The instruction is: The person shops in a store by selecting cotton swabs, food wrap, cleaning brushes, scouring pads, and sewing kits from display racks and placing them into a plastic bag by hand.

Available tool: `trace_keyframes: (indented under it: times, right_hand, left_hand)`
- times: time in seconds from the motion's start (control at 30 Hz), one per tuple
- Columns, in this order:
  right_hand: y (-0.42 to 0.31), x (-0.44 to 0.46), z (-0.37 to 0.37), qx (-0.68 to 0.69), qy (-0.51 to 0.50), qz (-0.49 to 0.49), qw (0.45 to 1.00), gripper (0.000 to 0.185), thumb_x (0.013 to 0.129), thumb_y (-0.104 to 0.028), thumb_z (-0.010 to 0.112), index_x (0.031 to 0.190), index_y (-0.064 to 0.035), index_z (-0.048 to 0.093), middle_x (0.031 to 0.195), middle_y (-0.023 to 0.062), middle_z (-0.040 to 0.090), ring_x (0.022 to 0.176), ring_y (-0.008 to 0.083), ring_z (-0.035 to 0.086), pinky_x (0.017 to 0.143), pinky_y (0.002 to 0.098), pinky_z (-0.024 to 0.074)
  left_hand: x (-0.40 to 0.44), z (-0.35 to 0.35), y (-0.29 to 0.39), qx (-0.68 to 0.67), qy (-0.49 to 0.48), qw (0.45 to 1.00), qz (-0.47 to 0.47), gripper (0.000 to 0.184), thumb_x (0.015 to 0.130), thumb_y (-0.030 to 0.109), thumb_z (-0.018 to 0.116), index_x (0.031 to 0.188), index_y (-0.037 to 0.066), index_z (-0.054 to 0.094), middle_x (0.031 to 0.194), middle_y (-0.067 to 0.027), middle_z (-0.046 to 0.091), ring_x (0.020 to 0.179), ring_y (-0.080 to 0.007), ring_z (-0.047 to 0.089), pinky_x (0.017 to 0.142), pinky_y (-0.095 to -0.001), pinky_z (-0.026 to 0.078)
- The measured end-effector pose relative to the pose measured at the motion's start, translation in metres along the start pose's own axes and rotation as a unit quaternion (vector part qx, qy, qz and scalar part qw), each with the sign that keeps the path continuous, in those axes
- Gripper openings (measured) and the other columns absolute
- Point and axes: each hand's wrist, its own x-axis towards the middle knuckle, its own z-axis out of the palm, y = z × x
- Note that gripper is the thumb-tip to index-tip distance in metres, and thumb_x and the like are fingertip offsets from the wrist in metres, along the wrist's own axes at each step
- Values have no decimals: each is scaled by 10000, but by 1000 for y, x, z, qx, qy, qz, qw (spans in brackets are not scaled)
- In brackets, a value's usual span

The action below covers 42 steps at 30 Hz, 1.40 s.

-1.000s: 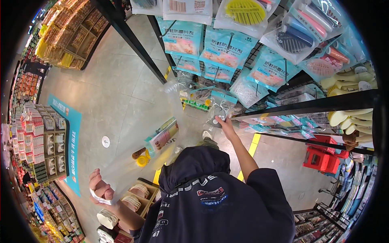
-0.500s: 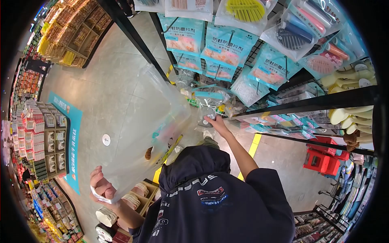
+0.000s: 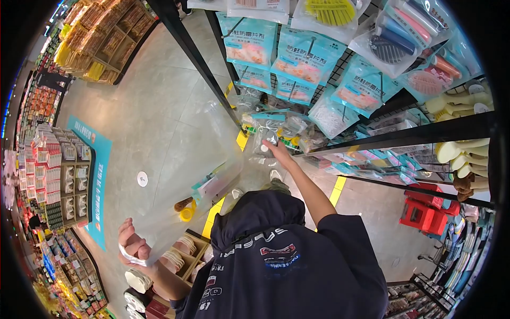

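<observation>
My left hand [image 3: 135, 243] is raised at the lower left with its fingers curled. A white handle of a large clear plastic bag [image 3: 183, 154] loops round its wrist, and the bag spreads out in front of me. Through the film show a yellow round object [image 3: 187, 211], a brown item [image 3: 183, 203] and a pale packet [image 3: 212, 183]. My right hand [image 3: 277, 152] is closed on a clear packet [image 3: 265, 137] with a white tie and greyish contents. That packet is beside the bag's far right edge, in front of other packets low on the rack.
Blue mothball packets [image 3: 300, 56] hang on the rack ahead, with brushes [image 3: 329, 11] above. A dark rack post [image 3: 196, 53] slants down beside the bag. Red stools [image 3: 425, 212] stand to the right. Wooden bins [image 3: 199, 247] are below left, with snack shelves [image 3: 101, 42] farther off.
The packet in my right hand has shifted slightly left, closer to the bag. The bag's film has moved, and the yellow round object inside it now shows. My left hand stays about where it was.
</observation>
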Motion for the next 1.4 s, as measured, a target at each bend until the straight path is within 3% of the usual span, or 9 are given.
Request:
trace_keyframes:
  times: [0.77,0.93,1.07,1.13,1.2,1.4]
  right_hand:
    - [-1,-4,5,37,7,-30,999,517,783,-402,623,1096,5,563,1014,81,602,892,150,562,778,267,429]
    - [-23,-3,6,50,27,35,998,563,760,-437,634,1104,-3,532,1033,71,573,920,153,537,769,293,436]
    - [-16,16,5,98,20,25,995,581,741,-433,651,1130,-23,516,1057,74,565,936,165,537,754,316,443]
    - [-18,25,6,91,65,-43,993,621,719,-430,671,1166,-40,489,1090,78,553,965,183,533,745,334,447]
    - [-27,31,2,106,64,-5,992,679,704,-418,687,1210,-38,441,1107,89,546,994,195,525,763,338,446]
    - [5,96,-14,26,70,30,997,753,684,-443,690,1237,-26,397,1113,98,539,949,196,550,716,337,465]
  left_hand:
    - [-6,-2,-5,-8,18,1000,-13,249,802,289,628,725,53,599,1047,-119,588,997,-342,520,880,-484,396]
    - [-3,3,0,-12,13,1000,-14,227,794,275,638,739,58,607,1046,-114,587,1007,-327,516,893,-483,389]
    - [-3,3,2,-5,2,1000,-16,208,790,264,644,757,60,618,1051,-111,586,1022,-324,508,904,-482,380]
    - [-4,2,2,0,-3,1000,-13,202,790,259,645,763,61,622,1052,-112,586,1026,-323,507,906,-482,378]
    - [-5,2,3,-2,-2,1000,-18,195,791,252,643,769,60,624,1056,-114,585,1032,-323,504,908,-483,375]
    - [-7,-2,4,1,0,1000,-15,194,792,242,641,773,50,623,1059,-121,584,1034,-325,502,908,-483,373]
